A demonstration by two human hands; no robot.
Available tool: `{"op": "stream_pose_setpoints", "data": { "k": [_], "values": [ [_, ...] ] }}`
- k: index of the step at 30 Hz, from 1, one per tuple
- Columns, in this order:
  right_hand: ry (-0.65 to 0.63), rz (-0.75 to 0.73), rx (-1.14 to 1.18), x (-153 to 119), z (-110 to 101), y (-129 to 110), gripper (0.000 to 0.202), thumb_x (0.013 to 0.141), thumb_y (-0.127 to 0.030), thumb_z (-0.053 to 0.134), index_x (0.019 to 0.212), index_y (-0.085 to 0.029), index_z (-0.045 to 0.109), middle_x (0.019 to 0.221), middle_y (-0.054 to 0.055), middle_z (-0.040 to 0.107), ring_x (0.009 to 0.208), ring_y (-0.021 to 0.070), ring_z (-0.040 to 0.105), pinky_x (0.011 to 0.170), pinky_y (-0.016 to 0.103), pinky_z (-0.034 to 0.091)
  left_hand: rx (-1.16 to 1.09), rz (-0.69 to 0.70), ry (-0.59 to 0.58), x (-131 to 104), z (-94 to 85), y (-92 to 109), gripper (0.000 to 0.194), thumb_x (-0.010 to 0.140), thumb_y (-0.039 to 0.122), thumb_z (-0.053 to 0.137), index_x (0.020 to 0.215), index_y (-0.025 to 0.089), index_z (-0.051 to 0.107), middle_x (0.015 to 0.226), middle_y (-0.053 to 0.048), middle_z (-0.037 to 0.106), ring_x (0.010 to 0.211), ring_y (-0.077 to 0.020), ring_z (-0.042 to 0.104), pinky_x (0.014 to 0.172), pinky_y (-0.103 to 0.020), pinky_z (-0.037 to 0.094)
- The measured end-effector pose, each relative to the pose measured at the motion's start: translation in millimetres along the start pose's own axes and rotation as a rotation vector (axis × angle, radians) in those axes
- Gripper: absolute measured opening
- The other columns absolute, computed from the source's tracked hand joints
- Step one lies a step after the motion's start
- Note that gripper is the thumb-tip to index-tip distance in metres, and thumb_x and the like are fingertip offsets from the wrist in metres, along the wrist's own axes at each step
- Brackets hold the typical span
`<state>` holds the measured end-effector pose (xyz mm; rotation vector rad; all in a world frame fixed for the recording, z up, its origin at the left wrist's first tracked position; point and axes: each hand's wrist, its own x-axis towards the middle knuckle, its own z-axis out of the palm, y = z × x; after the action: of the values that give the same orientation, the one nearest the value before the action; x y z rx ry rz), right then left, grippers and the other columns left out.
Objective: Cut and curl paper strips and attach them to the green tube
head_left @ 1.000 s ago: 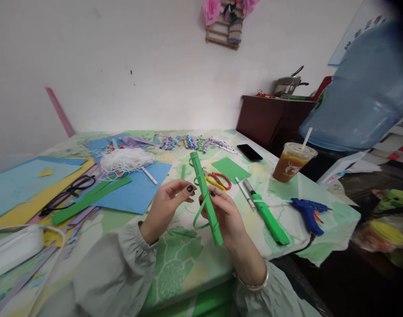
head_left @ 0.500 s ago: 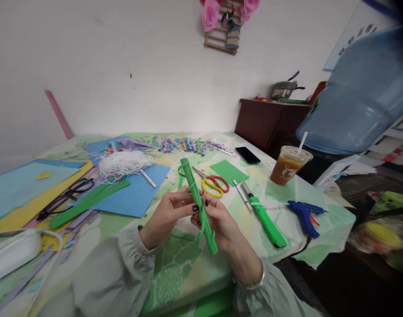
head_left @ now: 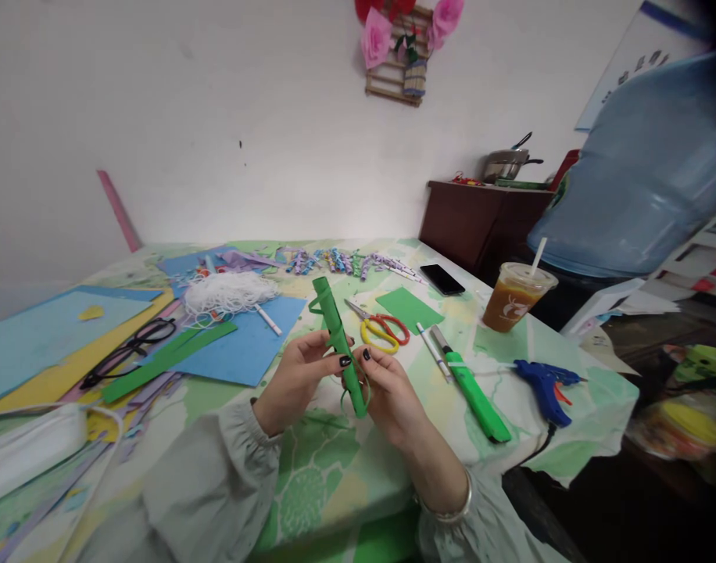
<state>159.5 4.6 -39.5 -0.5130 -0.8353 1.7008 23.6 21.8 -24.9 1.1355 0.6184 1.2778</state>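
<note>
Both hands meet on a rolled green paper tube [head_left: 333,322], tilted with its top end leaning away to the left. Thin green strips curl off it near the top and the bottom. My left hand [head_left: 302,375] grips the tube's middle from the left, thumb pressed against its front. On the other side, my right hand [head_left: 390,391] has thumb and forefinger pinched at the lower part, by a curling strip. Just beyond the tube lie scissors [head_left: 380,332] with one yellow and one red handle, beside a green paper rectangle [head_left: 409,309].
To the right are a green utility knife [head_left: 478,399], a pen [head_left: 433,352], a blue glue gun [head_left: 545,387], an iced drink [head_left: 515,297] and a phone [head_left: 443,279]. Leftward lie white string [head_left: 229,295], glasses [head_left: 129,352] and blue paper [head_left: 234,352]. Curled paper strips [head_left: 334,262] line the back.
The tube has shifted slightly up and left, and its lower end sits higher. My right fingers have moved a little along it. The whole view has shifted slightly.
</note>
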Motion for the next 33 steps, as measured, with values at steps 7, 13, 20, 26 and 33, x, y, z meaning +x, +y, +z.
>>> {"op": "stream_pose_setpoints", "data": {
  "k": [7, 13, 20, 26, 33],
  "values": [
    [-0.085, 0.050, -0.039, -4.6, -3.8, -0.9, 0.023, 0.075, -0.033, 0.067, 0.089, -0.016, 0.062, 0.079, 0.008, 0.071, 0.068, 0.0142, 0.062, 0.064, 0.024, 0.044, -0.049, 0.026, 0.068, 2.5, -1.3, 2.7, 0.016, 0.066, 0.024, 0.076, 0.079, 0.016, 0.070, 0.074, -0.004, 0.068, 0.057, -0.0133, 0.057, 0.049, -0.027, 0.047],
    [-0.036, 0.159, -0.053, -1.8, -9.3, 2.9, 0.030, 0.080, -0.043, 0.061, 0.088, -0.014, 0.061, 0.069, 0.007, 0.069, 0.048, 0.0109, 0.056, 0.048, 0.022, 0.041, 0.049, 0.005, 0.077, 4.7, -2.7, 3.0, 0.019, 0.064, 0.025, 0.077, 0.077, 0.012, 0.071, 0.073, -0.006, 0.069, 0.066, -0.0163, 0.059, 0.052, -0.026, 0.046],
    [0.054, 0.065, -0.022, -2.0, -9.4, 1.9, 0.021, 0.063, -0.020, 0.073, 0.081, -0.015, 0.064, 0.065, 0.003, 0.069, 0.062, 0.0151, 0.064, 0.062, 0.026, 0.048, 0.179, 0.060, 0.180, 9.6, -10.4, 0.2, 0.025, 0.059, 0.025, 0.080, 0.080, 0.013, 0.071, 0.080, -0.006, 0.072, 0.076, -0.0161, 0.064, 0.075, -0.028, 0.049],
    [0.198, -0.146, -0.200, 0.1, -12.3, 4.7, 0.019, 0.062, -0.022, 0.076, 0.077, -0.015, 0.067, 0.070, 0.002, 0.071, 0.064, 0.0129, 0.065, 0.064, 0.024, 0.049, 0.218, 0.101, 0.267, 10.0, -7.1, 3.1, 0.027, 0.053, 0.022, 0.083, 0.074, 0.013, 0.068, 0.070, -0.001, 0.070, 0.067, -0.0131, 0.063, 0.066, -0.025, 0.050],
    [0.291, -0.264, -0.367, -0.4, -13.5, 3.8, 0.019, 0.064, -0.026, 0.076, 0.079, -0.016, 0.069, 0.074, 0.005, 0.074, 0.071, 0.0185, 0.069, 0.072, 0.033, 0.053, 0.292, 0.179, 0.357, 9.9, -8.6, 1.4, 0.026, 0.055, 0.025, 0.081, 0.073, 0.013, 0.065, 0.066, 0.000, 0.067, 0.064, -0.0129, 0.063, 0.065, -0.025, 0.051]
  ]
}}
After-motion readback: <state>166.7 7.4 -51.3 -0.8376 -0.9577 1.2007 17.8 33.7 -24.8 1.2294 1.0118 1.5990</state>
